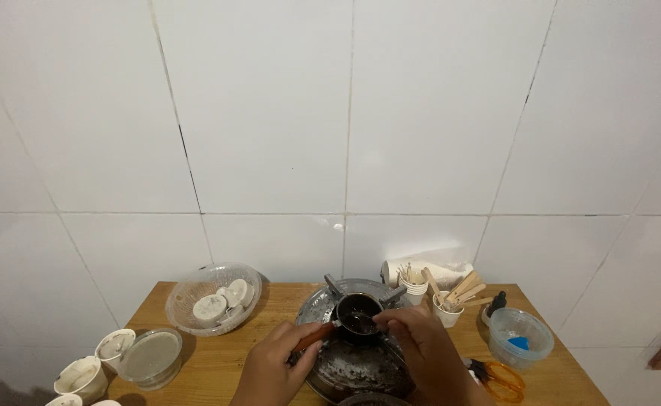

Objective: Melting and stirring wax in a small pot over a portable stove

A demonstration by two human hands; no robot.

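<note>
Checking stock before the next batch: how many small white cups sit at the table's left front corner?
3: one cup beside the clear lidded container, one nearer, one cut off by the edge; more may be hidden.

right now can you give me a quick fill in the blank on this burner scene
1. The left hand grips the small dark pot by its ____.
2. The pot sits on a round metal ____.
3. The scissors have ____ handles.
4. The wooden sticks stand in a white ____.

Missing words: handle; burner; orange; cup
</note>
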